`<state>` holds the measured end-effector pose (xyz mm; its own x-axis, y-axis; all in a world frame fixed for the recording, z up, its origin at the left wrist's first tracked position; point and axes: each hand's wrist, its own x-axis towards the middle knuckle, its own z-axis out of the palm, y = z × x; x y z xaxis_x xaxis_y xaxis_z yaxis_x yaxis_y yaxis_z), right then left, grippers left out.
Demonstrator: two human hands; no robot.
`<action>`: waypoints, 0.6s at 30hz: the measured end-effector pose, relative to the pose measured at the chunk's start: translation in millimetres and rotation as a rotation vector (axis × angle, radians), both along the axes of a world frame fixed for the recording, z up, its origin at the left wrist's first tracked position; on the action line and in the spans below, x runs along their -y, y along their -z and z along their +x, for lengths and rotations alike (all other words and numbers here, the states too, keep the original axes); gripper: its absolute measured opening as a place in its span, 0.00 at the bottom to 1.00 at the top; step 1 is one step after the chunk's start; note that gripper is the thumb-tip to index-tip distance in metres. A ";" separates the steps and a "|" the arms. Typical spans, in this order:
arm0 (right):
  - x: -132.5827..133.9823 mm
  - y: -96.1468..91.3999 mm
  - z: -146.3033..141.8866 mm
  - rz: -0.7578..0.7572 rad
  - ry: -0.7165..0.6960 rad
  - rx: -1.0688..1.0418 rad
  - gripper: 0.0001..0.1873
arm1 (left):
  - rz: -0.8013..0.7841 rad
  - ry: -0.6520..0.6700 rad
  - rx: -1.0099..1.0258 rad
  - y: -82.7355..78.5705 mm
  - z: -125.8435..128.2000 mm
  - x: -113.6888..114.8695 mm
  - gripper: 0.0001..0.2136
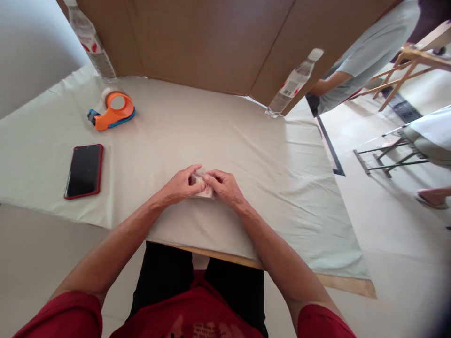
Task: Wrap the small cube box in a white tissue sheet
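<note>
A small whitish box (208, 193) with reddish print sits between my hands, low at the middle of the cloth-covered table. Clear, crinkled plastic film (200, 172) shows at its upper side. My left hand (185, 184) is closed on the box's left side, thumb along its near face. From the right, my right hand (224, 186) pinches at the top of the box and the film with thumb and fingers. The fingers cover much of the box, so its full shape is hidden.
An orange tape dispenser (118, 111) and a red-cased phone (84, 171) lie to the left on the table (169, 126). Two water bottles (92, 46) (291, 87) stand against a cardboard panel (211, 42). Beyond it at right, a person's arm (333, 83) shows near a folding stool (391, 152).
</note>
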<state>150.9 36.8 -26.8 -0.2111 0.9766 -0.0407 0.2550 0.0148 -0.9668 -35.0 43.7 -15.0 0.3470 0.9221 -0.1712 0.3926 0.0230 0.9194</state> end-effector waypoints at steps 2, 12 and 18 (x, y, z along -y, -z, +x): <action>-0.5 0.1 0.7 0.021 0.002 0.012 0.19 | -0.012 0.012 0.005 0.2 -0.1 -0.2 0.40; -17.1 1.6 -8.0 0.065 0.056 -0.061 0.13 | -0.031 0.026 0.129 4.3 0.3 -2.6 0.40; -6.9 -3.8 -10.5 0.070 0.052 -0.047 0.10 | -0.064 0.016 0.139 4.1 -0.1 -6.2 0.38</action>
